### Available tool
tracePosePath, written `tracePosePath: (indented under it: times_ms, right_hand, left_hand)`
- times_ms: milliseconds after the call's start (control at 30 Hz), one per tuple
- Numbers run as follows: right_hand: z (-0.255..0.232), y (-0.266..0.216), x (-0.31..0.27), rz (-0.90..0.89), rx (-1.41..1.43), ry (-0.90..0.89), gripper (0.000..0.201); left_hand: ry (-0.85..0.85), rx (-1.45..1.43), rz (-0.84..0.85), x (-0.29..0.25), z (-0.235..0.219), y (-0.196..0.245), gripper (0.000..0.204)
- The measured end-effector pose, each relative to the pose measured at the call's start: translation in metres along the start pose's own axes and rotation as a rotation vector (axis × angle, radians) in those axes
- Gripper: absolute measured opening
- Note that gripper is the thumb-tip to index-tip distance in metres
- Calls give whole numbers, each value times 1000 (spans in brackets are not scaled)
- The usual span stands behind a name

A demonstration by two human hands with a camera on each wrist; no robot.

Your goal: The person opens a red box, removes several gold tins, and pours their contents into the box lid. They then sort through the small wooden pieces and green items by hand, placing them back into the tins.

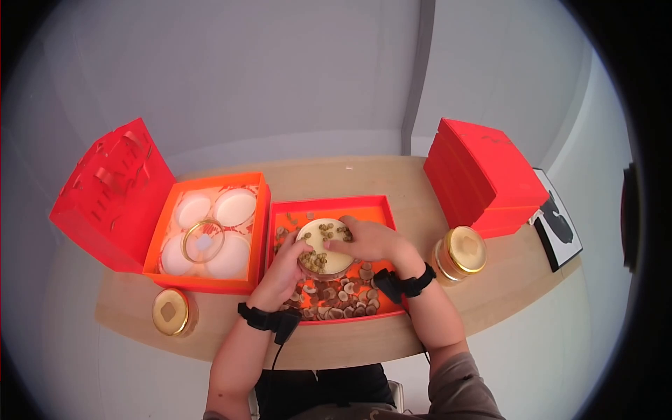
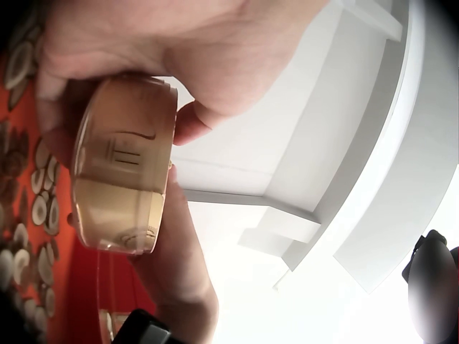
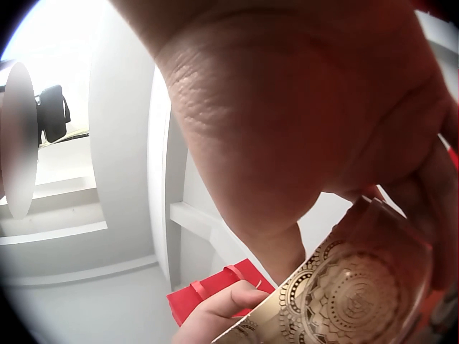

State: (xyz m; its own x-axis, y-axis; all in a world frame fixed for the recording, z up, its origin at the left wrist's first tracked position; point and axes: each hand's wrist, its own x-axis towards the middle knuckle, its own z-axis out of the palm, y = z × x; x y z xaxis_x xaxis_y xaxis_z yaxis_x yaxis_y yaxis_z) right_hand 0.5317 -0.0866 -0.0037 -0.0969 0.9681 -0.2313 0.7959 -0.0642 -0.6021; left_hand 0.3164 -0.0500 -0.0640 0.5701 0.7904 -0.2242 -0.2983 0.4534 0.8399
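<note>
Both hands hold a round clear container (image 1: 337,263) over the shallow box. Its cream-coloured top carries clusters of small greenish-brown dried pieces (image 1: 316,262). My left hand (image 1: 282,271) grips its left side and my right hand (image 1: 374,241) its right side, thumbs over the top. In the left wrist view the container (image 2: 122,161) shows a printed clear wall with a cream layer inside. An ornate round pattern marks its wall (image 3: 356,297) in the right wrist view. Brown-rimmed dried slices (image 1: 343,297) lie below, in the red box (image 1: 329,204) with an orange floor.
At left, an open orange-red box (image 1: 264,231) holds white round recesses and a gold-rimmed clear ring (image 1: 185,245), beside a red gift bag (image 1: 115,199). Gold-lidded jars stand at left (image 1: 170,312) and right (image 1: 462,250). Another red box (image 1: 483,175) and a framed picture (image 1: 560,224) stand right.
</note>
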Motion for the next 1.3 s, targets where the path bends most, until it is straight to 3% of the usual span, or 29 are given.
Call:
tracePosePath:
  times_ms: [67, 267, 467, 633, 733, 833, 1033, 1133, 1300]
  right_hand:
    - [0, 3, 3, -42, -60, 20, 75]
    - [-3, -3, 2, 74, 83, -15, 84]
    - [-6, -6, -2, 56, 20, -93, 95]
    - [3, 4, 2, -92, -6, -14, 110]
    - [-2, -1, -1, -38, -3, -76, 113]
    - [-9, -11, -4, 79, 113, -117, 112]
    - [-1, -7, -3, 14, -48, -38, 96]
    - [-13, -16, -9, 102, 38, -155, 93]
    - [-7, -8, -4, 75, 76, -90, 85]
  left_hand:
    - [-4, 12, 10, 0, 0, -2, 43]
    - [-27, -17, 10, -1, 0, -1, 45]
    - [-39, -47, -5, -1, -2, 0, 52]
    - [28, 88, 18, 2, -2, -4, 53]
    - [35, 116, 27, 2, -1, -5, 55]
    - [1, 46, 20, 2, -1, -4, 55]
    - [-7, 10, -9, 0, 2, 1, 48]
    - [-17, 12, -2, -2, 2, -1, 49]
    - [-8, 20, 3, -2, 4, 0, 51]
